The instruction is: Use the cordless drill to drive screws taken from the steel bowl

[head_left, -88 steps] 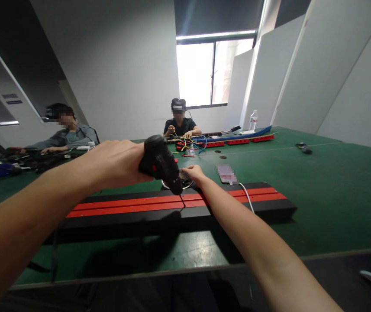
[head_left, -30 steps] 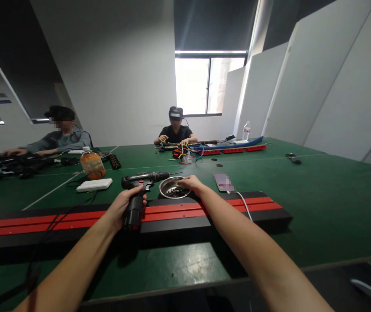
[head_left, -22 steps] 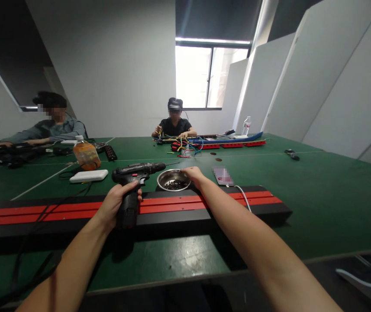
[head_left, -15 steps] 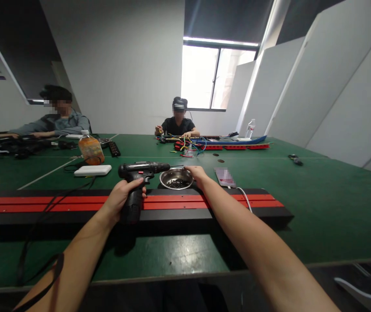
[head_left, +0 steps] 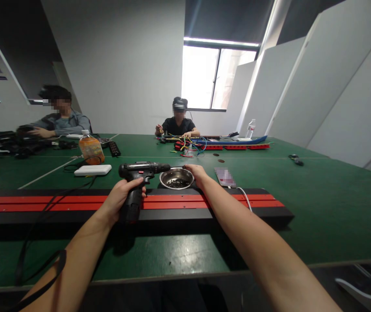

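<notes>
My left hand (head_left: 124, 195) is wrapped round the grip of a black cordless drill (head_left: 136, 171), its thumb lying across the upper handle. Held level, the drill has its thin bit (head_left: 177, 167) pointing right, above a steel bowl (head_left: 176, 187). Small dark screws (head_left: 178, 183) lie in the bowl. At the tip of the bit, the fingers of my right hand (head_left: 197, 173) are pinched together; whatever is between them is too small to make out. Beneath both forearms runs a long black beam with a red grooved strip (head_left: 166, 202).
Near the bowl lies a phone (head_left: 224, 177) with a white cable. To the left are a white power bank (head_left: 92, 170) and an orange drink bottle (head_left: 91, 149). Two people sit across the green table (head_left: 302, 190), one behind coloured wires (head_left: 191, 147).
My hands and the drill stay almost in place. At the left, the other person's arm has drawn back, and a dark object is now near their hands.
</notes>
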Available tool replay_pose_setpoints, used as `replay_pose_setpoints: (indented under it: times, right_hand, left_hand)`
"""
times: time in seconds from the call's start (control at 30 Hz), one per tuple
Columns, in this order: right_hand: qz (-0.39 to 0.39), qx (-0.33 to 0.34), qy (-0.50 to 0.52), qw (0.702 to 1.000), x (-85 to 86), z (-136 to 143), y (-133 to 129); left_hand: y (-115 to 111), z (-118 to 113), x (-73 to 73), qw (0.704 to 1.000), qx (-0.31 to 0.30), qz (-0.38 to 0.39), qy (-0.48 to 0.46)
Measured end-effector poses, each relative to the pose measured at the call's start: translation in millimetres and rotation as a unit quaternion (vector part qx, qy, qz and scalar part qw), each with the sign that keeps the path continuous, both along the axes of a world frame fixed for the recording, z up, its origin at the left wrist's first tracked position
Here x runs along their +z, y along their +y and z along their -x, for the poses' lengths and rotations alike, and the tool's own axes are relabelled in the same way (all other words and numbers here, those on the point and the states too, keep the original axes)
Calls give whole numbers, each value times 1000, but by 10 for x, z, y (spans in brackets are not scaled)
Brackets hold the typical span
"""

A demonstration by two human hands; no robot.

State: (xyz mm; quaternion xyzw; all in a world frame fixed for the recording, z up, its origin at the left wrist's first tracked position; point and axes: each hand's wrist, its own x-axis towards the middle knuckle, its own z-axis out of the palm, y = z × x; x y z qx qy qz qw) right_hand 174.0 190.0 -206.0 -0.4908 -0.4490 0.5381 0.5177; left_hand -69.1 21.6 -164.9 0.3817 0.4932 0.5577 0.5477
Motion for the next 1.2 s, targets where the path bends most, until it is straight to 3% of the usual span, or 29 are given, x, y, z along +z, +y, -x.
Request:
replay_pose_setpoints:
  times: [0.47, 0.73, 1.2]
  right_hand:
    - [-6, 0, -17, 1000, -7, -1, 15]
    - [-62, -14, -47, 997, 25, 5, -23]
    - [-9, -5, -31, 999, 10, -5, -19]
  left_hand:
    - [-2, -2, -4, 1000, 6, -1, -7]
    - [-11, -12, 9, 1000, 10, 8, -4]
    - [18, -28, -16, 1000, 12, 10, 19]
